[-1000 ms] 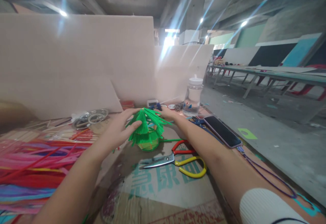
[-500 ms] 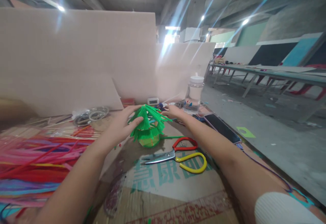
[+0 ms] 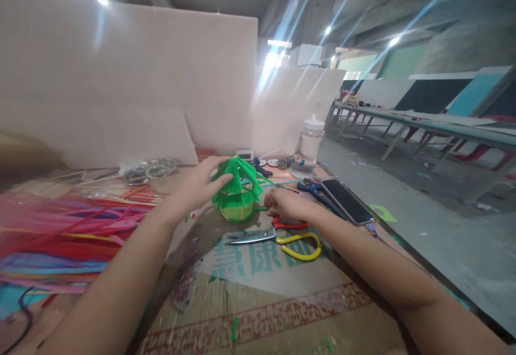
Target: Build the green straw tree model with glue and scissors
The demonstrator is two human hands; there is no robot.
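Observation:
A green craft piece (image 3: 237,199) with a fringed, tree-like top and a round base stands on the cardboard. My left hand (image 3: 209,180) rests against its left side and top, thumb spread from the other fingers. To its right, my right hand (image 3: 284,204) is low over the board with fingers curled together near a green stem (image 3: 260,209); what the fingertips pinch, if anything, is too small to tell. Scissors (image 3: 274,235) with one red and one yellow handle lie just below my right hand, blades pointing left.
Colourful pipe cleaners (image 3: 60,231) cover the left side. A phone (image 3: 347,201) and blue-handled pliers (image 3: 318,192) lie at the right. Behind them stands a clear bottle (image 3: 308,145). Tape rolls (image 3: 155,171) lie at the back left, before white boards (image 3: 133,86).
My right hand has come down and nearer, from behind the green piece to beside the red scissor handle. My left hand stays at the piece. The view has shifted slightly.

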